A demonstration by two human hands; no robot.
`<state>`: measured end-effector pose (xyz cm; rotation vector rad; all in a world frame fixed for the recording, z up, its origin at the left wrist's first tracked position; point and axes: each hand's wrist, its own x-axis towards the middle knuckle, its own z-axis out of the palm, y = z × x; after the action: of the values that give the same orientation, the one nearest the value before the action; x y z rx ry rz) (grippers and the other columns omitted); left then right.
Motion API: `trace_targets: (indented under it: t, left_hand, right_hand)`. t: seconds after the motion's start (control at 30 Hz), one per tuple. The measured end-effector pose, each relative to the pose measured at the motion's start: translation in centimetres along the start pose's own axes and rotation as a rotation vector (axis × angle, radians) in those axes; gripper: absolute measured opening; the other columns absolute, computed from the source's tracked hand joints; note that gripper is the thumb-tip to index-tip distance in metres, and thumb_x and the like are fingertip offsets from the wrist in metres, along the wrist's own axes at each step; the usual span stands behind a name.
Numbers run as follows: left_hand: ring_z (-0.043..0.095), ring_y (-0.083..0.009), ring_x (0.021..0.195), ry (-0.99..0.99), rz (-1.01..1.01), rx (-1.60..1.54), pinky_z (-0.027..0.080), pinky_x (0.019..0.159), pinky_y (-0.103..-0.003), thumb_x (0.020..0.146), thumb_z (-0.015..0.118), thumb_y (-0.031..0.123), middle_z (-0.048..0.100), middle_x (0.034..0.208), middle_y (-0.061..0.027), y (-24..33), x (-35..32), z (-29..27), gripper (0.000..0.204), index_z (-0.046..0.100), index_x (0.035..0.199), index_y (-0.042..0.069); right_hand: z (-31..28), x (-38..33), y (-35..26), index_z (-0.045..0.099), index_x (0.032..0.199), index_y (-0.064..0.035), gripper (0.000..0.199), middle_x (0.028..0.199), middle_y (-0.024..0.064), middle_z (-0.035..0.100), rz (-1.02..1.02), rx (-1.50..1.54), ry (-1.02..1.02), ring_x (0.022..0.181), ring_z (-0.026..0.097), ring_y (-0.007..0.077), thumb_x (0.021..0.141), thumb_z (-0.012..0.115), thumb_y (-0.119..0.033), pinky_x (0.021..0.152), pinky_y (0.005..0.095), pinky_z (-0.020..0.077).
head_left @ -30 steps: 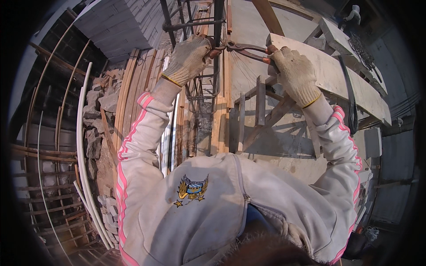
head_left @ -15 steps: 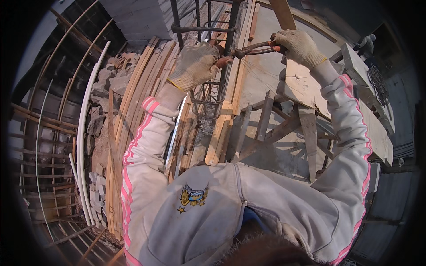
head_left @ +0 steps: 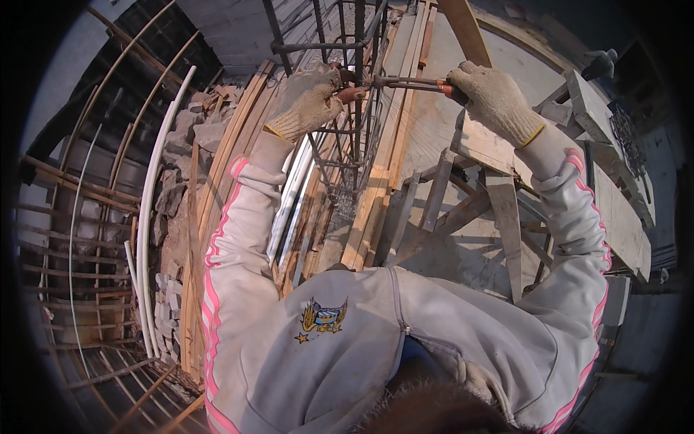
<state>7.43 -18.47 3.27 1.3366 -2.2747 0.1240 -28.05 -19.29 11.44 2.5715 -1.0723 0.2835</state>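
A cage of dark steel rebar (head_left: 318, 48) with cross ties stands in front of me at the top of the view. My left hand (head_left: 300, 103), in a cream knitted glove with darkened fingertips, is closed at one of its upright bars; its far fingers are partly hidden. My right hand (head_left: 495, 98), gloved alike, grips the orange-red handles of long metal pincers (head_left: 412, 83). Their jaws meet the cage just right of my left fingertips, their handles close together. Fine tie wires (head_left: 396, 116) fan out below the pincers. What the jaws bite on is too small to tell.
Long timber boards (head_left: 376, 210) run beneath the cage. A wooden trestle (head_left: 499, 217) stands to the right, near pale planks (head_left: 614, 210). Broken stones (head_left: 173, 145), white pipes (head_left: 155, 159) and a bamboo lattice (head_left: 79, 253) lie left. Another person (head_left: 601, 64) is far right.
The pincers' handles have come closer together and lie more level. Their jaws have moved slightly left against the cage. My left hand stays at the bars; the whole view has shifted a little.
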Motion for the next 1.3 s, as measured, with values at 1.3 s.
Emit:
trace_targets:
  t: [1.3]
  left_hand:
    - [0.068,-0.0423,0.095,-0.132,0.176,-0.459,0.053,0.084,-0.051,0.101,0.054,0.038,0.071,0.099,-0.0220,-1.3,1.5,-3.9,0.040,0.072,0.107,0.002]
  right_hand:
    - [-5.7,-0.6,-20.0,0.058,0.113,-0.0009,0.040,0.081,0.0030,0.063,1.095,1.383,-0.310,0.062,0.062,0.0124,0.096,0.075,-0.033,0.058,0.0279,0.0538]
